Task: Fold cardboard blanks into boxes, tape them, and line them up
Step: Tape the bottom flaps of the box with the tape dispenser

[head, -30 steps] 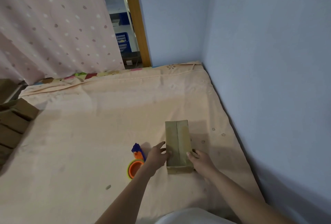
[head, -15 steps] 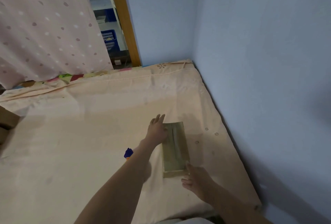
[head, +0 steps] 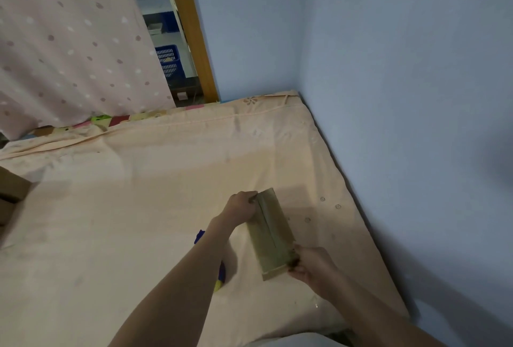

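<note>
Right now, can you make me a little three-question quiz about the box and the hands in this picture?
1. True or false: both hands hold the box.
2. Which hand is at the far end of the box? A) left hand B) right hand
3. Fill in: the box is over the peach ____.

Key: 1 true. 2 A: the left hand grips the far end, the right hand grips the near end. 3 sheet.
</note>
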### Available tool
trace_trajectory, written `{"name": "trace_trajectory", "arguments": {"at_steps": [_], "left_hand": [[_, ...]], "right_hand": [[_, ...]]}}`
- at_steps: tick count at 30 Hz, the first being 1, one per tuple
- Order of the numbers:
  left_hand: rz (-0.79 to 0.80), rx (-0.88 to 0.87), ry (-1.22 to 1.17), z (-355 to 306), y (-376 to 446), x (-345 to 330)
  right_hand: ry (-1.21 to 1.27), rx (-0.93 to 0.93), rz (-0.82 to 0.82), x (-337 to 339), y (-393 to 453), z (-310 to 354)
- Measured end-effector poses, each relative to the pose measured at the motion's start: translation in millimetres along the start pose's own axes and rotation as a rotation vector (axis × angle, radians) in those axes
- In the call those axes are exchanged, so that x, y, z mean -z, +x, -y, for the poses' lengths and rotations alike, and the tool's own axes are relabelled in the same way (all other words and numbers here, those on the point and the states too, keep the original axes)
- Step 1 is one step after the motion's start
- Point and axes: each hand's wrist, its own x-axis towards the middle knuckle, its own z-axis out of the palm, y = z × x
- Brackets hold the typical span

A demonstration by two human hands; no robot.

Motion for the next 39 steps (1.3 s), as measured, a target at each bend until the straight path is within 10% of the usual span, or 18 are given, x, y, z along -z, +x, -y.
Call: {"name": "trace_trajectory", "arguments": {"at_steps": [26,33,39], "left_hand": [[-0.223,0.319,-0.3,55,-62,-40],[-0.057,-0.092,0.329,17,-31,-23],[0.151,-0.152,0.333,-9,-18,-24]], "right_hand": [[-0.447,0.264,-0.11,12,43,62],[-0.297,0.163,-0.124,36,41,35],[-0.074,-0.11,0.004,36,9,-4]]}}
